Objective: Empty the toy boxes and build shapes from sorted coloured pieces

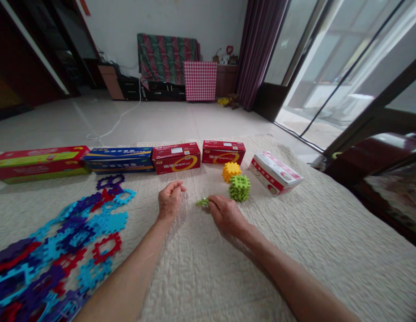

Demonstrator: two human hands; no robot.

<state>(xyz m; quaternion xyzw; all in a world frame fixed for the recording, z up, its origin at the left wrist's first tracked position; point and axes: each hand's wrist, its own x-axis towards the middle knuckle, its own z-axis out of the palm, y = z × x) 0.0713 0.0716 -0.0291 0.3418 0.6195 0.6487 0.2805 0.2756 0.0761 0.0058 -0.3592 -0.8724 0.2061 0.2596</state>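
Note:
My right hand [227, 216] pinches a small light-green plastic piece [202, 202] just above the quilted cover, near the middle of the view. To its left, my left hand [171, 199] hovers with its fingers curled together; whether anything sits inside them I cannot make out. Beyond the right hand stand a green block built of interlocking pieces [239, 188] and, behind it, a yellow block [231, 171]. Loose interlocking plastic pieces [74, 232] in purple, turquoise and red lie spread to the left of my left arm.
Several cardboard boxes form a row beyond the hands: a red and green box [43, 163], a blue box [120, 160] and red boxes [176, 158]. A white and red box [275, 173] lies at an angle on the right. All rest on a pale quilted cover [315, 250].

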